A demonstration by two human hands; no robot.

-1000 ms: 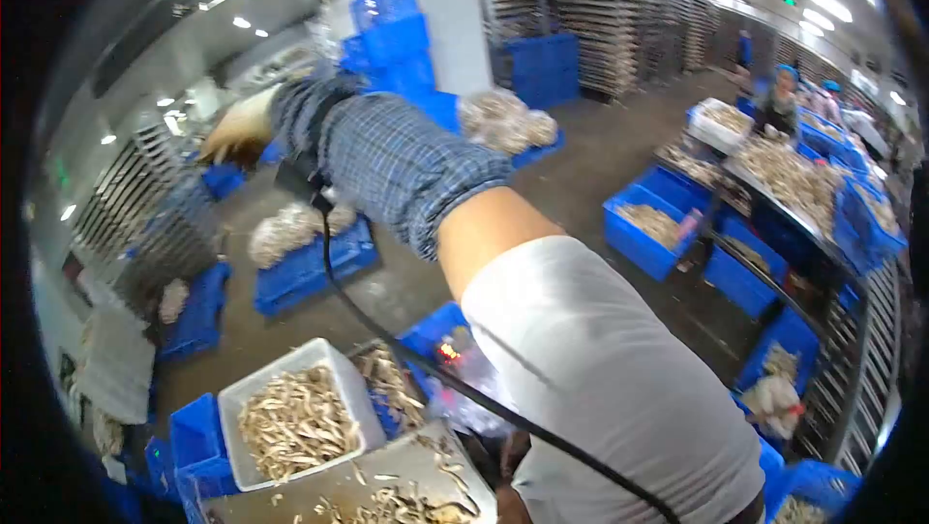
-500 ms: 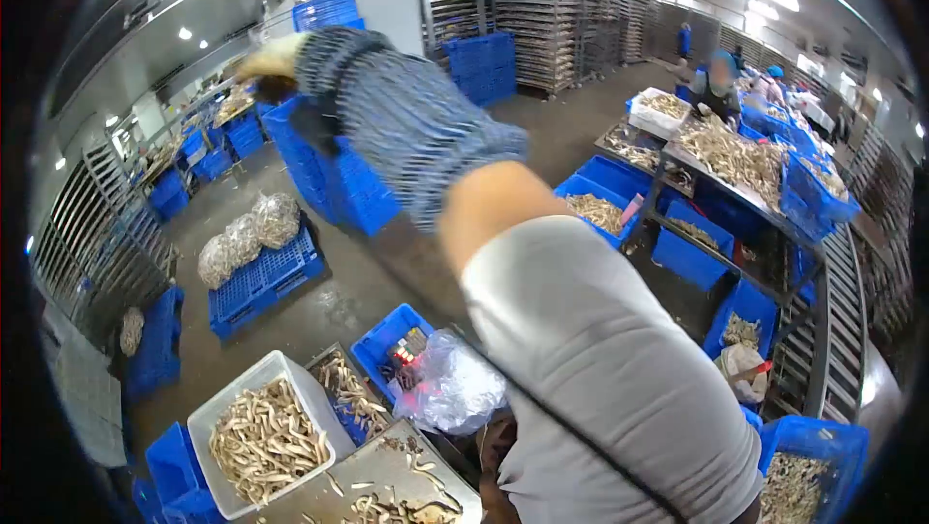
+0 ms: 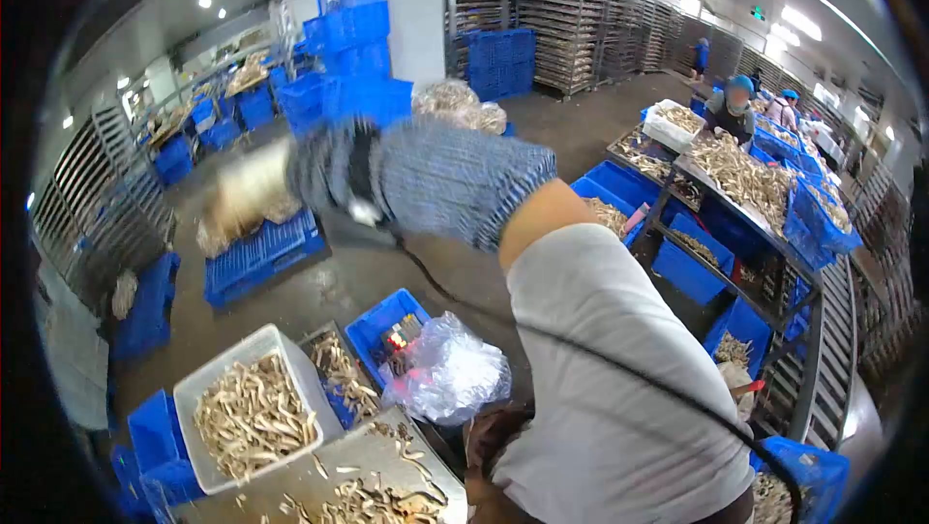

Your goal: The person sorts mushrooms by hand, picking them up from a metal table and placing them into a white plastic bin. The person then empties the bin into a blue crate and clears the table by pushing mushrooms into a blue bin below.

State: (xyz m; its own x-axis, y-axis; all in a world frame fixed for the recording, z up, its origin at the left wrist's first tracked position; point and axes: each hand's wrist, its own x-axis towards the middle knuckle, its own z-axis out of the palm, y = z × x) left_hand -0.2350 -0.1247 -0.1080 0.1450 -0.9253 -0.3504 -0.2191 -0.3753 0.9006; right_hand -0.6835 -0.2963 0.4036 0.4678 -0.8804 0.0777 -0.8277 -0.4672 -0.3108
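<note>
My right arm reaches across the view from the lower right, in a grey short sleeve [image 3: 619,350] and a blue-grey knitted oversleeve [image 3: 460,180]. At its far end my right hand [image 3: 247,185] looks pale, gloved and smeared by motion, so its fingers and anything in them cannot be made out. It appears in front of a blue pallet [image 3: 261,258] with bagged goods. A black strap is round the wrist, and a black cable [image 3: 619,364] hangs from it over the arm. My left hand is not in view.
Below stand a white bin [image 3: 324,398] of pale, mushroom-like strips, a metal table [image 3: 387,447] with loose strips, and a blue crate [image 3: 363,330] beside a clear plastic bag [image 3: 450,374]. People work at a laden table [image 3: 740,176] on the right. Blue crates [image 3: 353,40] are stacked behind.
My right hand has moved lower and slightly left, from in front of the stacked blue crates to in front of the pallet. The view has shifted a little.
</note>
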